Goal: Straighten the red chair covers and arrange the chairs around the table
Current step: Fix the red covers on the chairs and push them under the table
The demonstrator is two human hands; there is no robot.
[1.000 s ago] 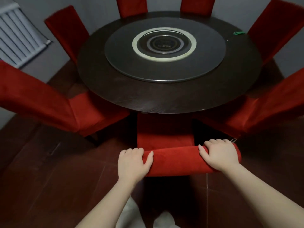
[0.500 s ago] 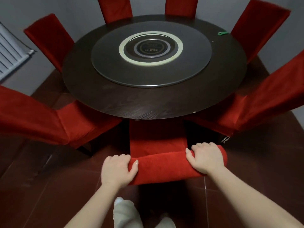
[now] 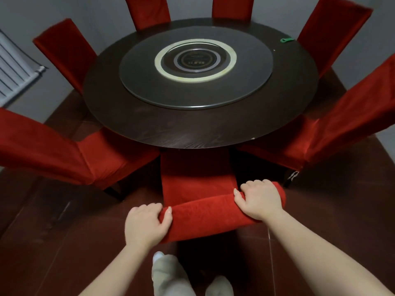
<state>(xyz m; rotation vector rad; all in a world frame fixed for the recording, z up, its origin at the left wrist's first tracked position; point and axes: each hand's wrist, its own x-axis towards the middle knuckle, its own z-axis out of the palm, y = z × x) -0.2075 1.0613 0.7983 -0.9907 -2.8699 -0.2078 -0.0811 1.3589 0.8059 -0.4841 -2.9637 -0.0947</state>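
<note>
A red-covered chair (image 3: 203,212) stands right in front of me, its seat tucked under the near edge of the round dark table (image 3: 192,133). My left hand (image 3: 146,226) grips the left end of its backrest top, thumb curled over the cloth. My right hand (image 3: 259,198) grips the right end the same way. The backrest top tilts, right end farther from me. Several more red-covered chairs ring the table, one at the near left (image 3: 53,150) and one at the near right (image 3: 333,133).
A glass turntable (image 3: 149,86) lies on the table's middle, and a small green object (image 3: 286,40) sits near the far right rim. A white radiator (image 3: 15,71) hangs on the left wall. Dark tiled floor (image 3: 53,242) surrounds the chairs; my legs (image 3: 171,276) are below.
The view has shifted, so the table and chairs now sit lower and more centred. Both hands keep their grip on the backrest, which has moved a little toward the table.
</note>
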